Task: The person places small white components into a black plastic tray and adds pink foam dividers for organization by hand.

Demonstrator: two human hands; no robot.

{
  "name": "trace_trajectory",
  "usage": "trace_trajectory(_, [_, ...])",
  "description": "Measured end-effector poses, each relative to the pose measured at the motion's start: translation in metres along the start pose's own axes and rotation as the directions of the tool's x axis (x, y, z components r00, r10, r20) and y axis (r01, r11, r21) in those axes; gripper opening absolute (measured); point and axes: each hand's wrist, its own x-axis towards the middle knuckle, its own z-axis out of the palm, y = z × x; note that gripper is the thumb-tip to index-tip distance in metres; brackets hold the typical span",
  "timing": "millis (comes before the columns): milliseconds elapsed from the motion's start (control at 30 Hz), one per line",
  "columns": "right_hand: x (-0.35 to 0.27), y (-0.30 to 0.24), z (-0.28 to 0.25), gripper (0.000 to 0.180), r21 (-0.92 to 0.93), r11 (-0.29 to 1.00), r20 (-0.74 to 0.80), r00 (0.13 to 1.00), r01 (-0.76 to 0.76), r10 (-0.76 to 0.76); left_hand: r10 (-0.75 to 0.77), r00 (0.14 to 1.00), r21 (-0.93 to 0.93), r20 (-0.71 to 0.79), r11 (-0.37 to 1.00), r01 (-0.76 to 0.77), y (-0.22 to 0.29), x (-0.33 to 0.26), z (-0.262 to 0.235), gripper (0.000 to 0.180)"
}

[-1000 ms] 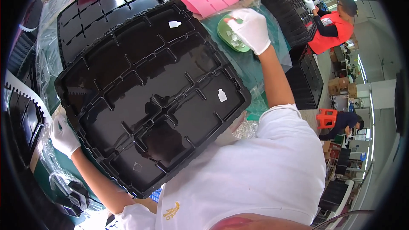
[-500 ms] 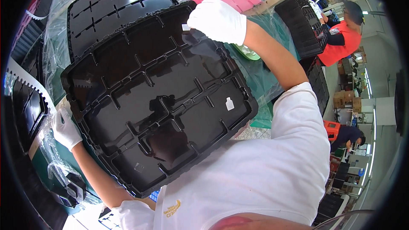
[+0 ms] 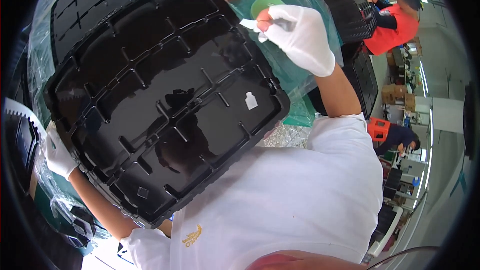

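Green tabletop (image 3: pixel 287 72); right fingers (image 3: pixel 263 16) pinch white piece (image 3: pixel 247 23) near black tray (image 3: pixel 150 97).

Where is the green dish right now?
In the head view, the green dish is near the top, right of the black tray, partly behind the right hand.

left hand (image 3: pixel 59 154): gloved, out to the side | right hand (image 3: pixel 304 40): gloved, forward, pinching
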Motion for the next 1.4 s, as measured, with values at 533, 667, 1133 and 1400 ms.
trace_trajectory(533, [0.094, -0.004, 0.067, 0.010, -0.612, 0.509, 0.480, 0.796, 0.605, -0.369, 0.024, 0.999, -0.042, 0.045, 0.999, -0.022, 0.029, -0.007, -0.004, 0.029])
trace_trajectory(667, [0.101, 0.005, 0.044, 0.024, -0.310, 0.678, 0.484, 0.725, 0.666, -0.490, 0.034, 0.999, -0.075, 0.023, 0.997, -0.032, 0.032, -0.008, -0.007, 0.029])
trace_trajectory(1133, [0.098, 0.050, 0.070, 0.021, -0.114, 0.835, 0.247, 0.829, 0.539, -0.502, 0.004, 0.995, -0.017, 0.104, 1.000, -0.002, 0.031, -0.007, -0.008, 0.029])
trace_trajectory(1400, [0.094, 0.061, 0.073, 0.021, -0.044, 0.841, 0.130, 0.838, 0.539, -0.531, 0.007, 0.996, -0.024, 0.086, 1.000, -0.005, 0.028, -0.007, -0.004, 0.028])
